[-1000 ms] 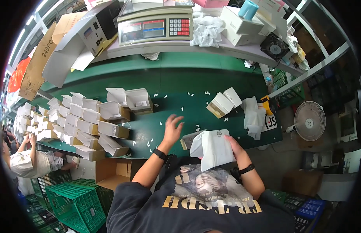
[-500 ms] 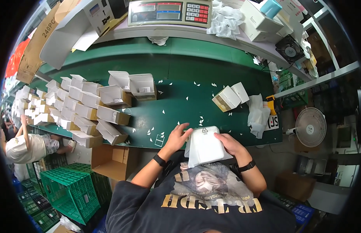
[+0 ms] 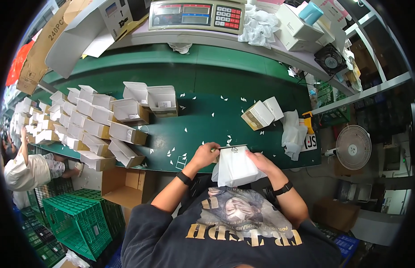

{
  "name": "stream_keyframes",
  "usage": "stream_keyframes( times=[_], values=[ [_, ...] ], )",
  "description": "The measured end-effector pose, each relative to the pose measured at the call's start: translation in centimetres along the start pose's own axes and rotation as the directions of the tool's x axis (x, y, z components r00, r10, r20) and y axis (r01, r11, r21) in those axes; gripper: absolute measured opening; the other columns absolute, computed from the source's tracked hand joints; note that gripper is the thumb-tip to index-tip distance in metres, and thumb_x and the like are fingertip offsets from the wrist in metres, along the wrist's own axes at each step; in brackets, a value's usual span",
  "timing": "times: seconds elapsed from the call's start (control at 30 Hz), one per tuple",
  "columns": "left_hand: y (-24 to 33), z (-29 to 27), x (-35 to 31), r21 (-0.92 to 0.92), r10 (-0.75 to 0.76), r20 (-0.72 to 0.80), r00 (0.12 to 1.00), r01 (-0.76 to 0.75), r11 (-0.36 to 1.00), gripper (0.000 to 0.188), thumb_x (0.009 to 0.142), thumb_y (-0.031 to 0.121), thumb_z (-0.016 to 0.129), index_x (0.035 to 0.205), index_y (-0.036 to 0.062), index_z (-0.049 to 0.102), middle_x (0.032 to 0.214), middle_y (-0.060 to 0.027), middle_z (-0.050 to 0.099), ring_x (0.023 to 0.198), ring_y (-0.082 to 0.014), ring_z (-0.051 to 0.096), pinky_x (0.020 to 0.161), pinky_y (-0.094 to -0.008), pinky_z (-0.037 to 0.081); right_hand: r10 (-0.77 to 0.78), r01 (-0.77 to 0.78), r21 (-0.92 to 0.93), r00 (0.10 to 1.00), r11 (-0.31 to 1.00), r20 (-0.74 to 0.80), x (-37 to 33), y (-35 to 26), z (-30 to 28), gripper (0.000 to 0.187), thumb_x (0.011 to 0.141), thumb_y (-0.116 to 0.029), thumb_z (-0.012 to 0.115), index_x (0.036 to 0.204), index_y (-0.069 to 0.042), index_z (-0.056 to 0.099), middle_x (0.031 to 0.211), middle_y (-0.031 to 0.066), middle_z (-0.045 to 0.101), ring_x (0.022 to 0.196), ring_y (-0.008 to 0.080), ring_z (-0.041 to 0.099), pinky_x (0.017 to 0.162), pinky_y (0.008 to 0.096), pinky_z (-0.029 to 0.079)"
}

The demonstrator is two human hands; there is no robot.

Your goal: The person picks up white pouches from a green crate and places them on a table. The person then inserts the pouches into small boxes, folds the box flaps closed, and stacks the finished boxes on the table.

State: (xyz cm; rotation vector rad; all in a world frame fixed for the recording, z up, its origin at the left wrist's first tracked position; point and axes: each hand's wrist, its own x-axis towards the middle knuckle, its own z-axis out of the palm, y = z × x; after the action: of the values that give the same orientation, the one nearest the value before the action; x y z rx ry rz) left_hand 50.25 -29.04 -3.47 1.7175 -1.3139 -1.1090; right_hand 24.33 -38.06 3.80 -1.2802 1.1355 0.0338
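Note:
At the near edge of the green table I hold a white translucent plastic bag (image 3: 237, 166) with a boxy white thing inside it. My left hand (image 3: 206, 155) is closed, its fingers pinching the bag's far left corner. My right hand (image 3: 263, 162) grips the far right side, thumb lying on top. A thin dark line runs along the bag's far edge; what makes it I cannot tell. The bag's near end hangs toward my shirt.
Many open white and brown boxes (image 3: 95, 127) crowd the table's left. An open box (image 3: 257, 115) and crumpled white bags (image 3: 293, 134) lie right. White scraps are scattered between. A scale (image 3: 196, 18) stands on the shelf, a fan (image 3: 353, 147) at right, a green crate (image 3: 77, 225) lower left.
My left hand's fingers have gone from spread to pinched on the bag's far corner. The bag has tipped, so its near face shows more.

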Motion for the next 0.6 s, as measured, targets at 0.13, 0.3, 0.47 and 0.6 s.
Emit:
stream_keyframes(
  times=[0.13,0.3,0.47,0.6],
  values=[
    [0.8,-1.2,-0.7,-0.131,0.001,0.175,0.985,0.022,0.991,0.036,0.086,0.016,0.062,0.119,0.0018,0.068,0.106,-0.0179,0.070,0.086,-0.0240,0.070,0.078,-0.0344,0.055,0.063,-0.064,-0.042,0.998,0.997,-0.022,0.4,0.4,0.2,0.057,0.105,-0.044,0.046,0.116,0.008,0.067,0.107,0.0122,0.071,0.096,0.0174,0.065,0.089,0.0304,0.049],
    [1.0,-1.2,-1.7,-0.109,0.051,0.131,0.990,-0.036,0.993,0.037,0.086,0.014,0.061,0.121,0.0026,0.068,0.108,-0.0172,0.070,0.083,-0.0217,0.067,0.077,-0.0328,0.054,0.165,-0.176,0.229,0.984,0.957,0.068,-1.2,-3.0,1.6,0.056,0.104,-0.045,0.048,0.128,0.005,0.060,0.115,0.0107,0.068,0.101,0.0187,0.066,0.092,0.0320,0.050],
    [0.8,-1.0,-1.9,-0.111,0.091,0.110,0.990,-0.079,0.991,0.037,0.087,0.010,0.059,0.122,0.0032,0.068,0.108,-0.0164,0.070,0.081,-0.0211,0.066,0.077,-0.0317,0.053,-0.026,-0.056,0.463,0.985,0.885,0.168,-3.2,-2.8,2.4,0.056,0.104,-0.042,0.050,0.139,0.001,0.050,0.126,0.0119,0.063,0.109,0.0215,0.065,0.096,0.0361,0.051],
    [0.5,-1.1,-1.9,-0.120,0.128,0.145,0.981,-0.111,0.986,0.037,0.086,0.008,0.060,0.123,0.0039,0.068,0.112,-0.0164,0.070,0.091,-0.0250,0.067,0.083,-0.0337,0.053,-0.048,-0.060,0.533,0.981,0.844,0.186,-3.3,-2.6,2.1,0.057,0.103,-0.042,0.051,0.141,0.000,0.048,0.129,0.0131,0.062,0.110,0.0226,0.065,0.095,0.0383,0.053]
  ],
)
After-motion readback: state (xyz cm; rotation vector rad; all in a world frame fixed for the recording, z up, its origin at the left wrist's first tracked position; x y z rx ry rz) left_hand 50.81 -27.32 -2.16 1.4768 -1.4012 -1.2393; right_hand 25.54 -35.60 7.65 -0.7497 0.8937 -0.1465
